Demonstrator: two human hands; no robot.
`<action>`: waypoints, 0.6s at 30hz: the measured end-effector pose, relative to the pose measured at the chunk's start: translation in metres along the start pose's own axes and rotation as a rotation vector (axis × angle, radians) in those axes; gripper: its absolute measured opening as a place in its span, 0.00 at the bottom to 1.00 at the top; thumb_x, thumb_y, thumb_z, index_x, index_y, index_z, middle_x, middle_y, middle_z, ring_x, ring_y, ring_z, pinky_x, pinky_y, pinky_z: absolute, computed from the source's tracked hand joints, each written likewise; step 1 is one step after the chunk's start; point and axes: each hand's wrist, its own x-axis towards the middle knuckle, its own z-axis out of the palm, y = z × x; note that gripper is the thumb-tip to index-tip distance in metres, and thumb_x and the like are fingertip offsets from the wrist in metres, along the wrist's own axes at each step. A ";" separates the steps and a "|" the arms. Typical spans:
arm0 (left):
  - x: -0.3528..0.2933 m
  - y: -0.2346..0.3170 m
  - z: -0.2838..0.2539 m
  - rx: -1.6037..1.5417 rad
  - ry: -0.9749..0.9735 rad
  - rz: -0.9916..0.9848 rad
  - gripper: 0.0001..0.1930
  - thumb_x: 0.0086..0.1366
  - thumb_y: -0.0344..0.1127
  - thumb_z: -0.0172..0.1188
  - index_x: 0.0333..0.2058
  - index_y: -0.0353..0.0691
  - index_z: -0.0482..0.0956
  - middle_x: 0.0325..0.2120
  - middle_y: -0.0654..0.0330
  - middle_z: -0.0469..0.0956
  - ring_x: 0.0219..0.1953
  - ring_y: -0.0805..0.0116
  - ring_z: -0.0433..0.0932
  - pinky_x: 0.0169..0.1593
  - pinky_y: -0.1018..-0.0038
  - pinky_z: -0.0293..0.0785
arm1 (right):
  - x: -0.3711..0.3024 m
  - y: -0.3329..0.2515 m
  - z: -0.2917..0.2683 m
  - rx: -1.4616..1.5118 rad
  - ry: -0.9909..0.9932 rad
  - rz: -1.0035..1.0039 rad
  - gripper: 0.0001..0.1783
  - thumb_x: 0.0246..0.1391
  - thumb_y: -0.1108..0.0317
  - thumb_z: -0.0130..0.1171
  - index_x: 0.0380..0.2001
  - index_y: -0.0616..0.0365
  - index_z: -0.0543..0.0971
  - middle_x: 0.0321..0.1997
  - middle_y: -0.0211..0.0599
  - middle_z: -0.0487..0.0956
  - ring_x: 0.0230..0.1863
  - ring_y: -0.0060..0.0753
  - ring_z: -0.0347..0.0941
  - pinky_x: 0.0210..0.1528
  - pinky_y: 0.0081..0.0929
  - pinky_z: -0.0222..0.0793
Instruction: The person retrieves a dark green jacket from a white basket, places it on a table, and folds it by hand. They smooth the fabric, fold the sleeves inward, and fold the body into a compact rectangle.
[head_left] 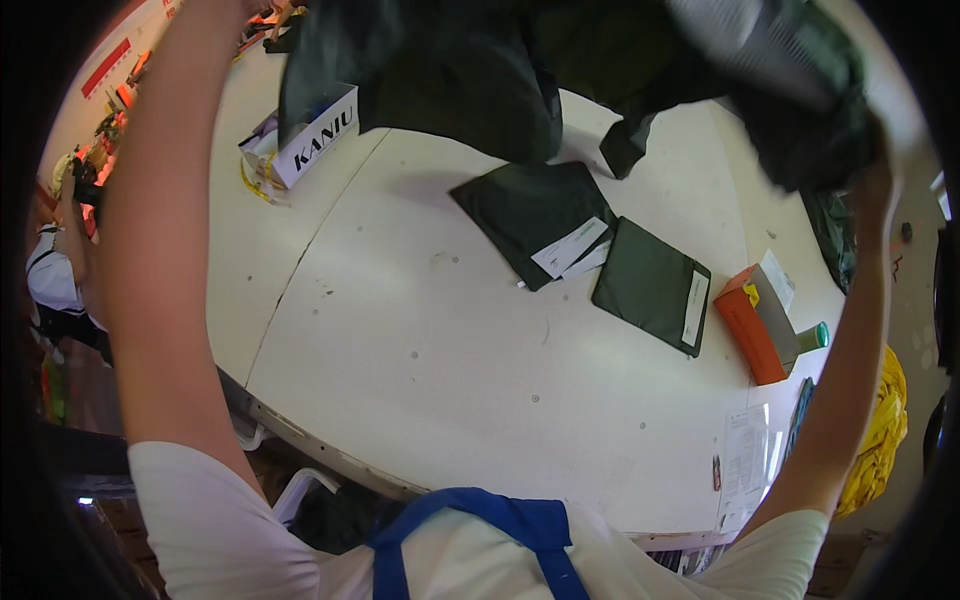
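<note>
Both my arms are raised, holding a large dark green garment [480, 90] spread above the white table [420, 380]. My right hand [878, 185] grips the garment's right side, partly wrapped in the cloth. My left forearm runs up to the top edge, and the hand itself is out of the picture. Below the hanging garment, two flat folded dark pieces with white labels lie on the table: one [520, 210] near the middle and one [648, 283] to its right.
An orange and white box [755, 320] with a green-capped item [813, 337] sits at the table's right edge, with papers [745, 455] nearer me. A white box [305, 140] stands at the far left. A yellow bag [882, 430] hangs at the right. Another person [55, 270] is at the far left.
</note>
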 end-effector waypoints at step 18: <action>-0.319 -0.452 0.027 0.021 0.756 -0.623 0.46 0.59 0.57 0.57 0.66 0.44 0.43 0.66 0.50 0.46 0.65 0.58 0.52 0.62 0.65 0.55 | -0.394 -0.271 0.047 0.380 -0.855 0.548 0.38 0.41 0.58 0.68 0.53 0.63 0.65 0.49 0.46 0.69 0.50 0.48 0.66 0.53 0.41 0.61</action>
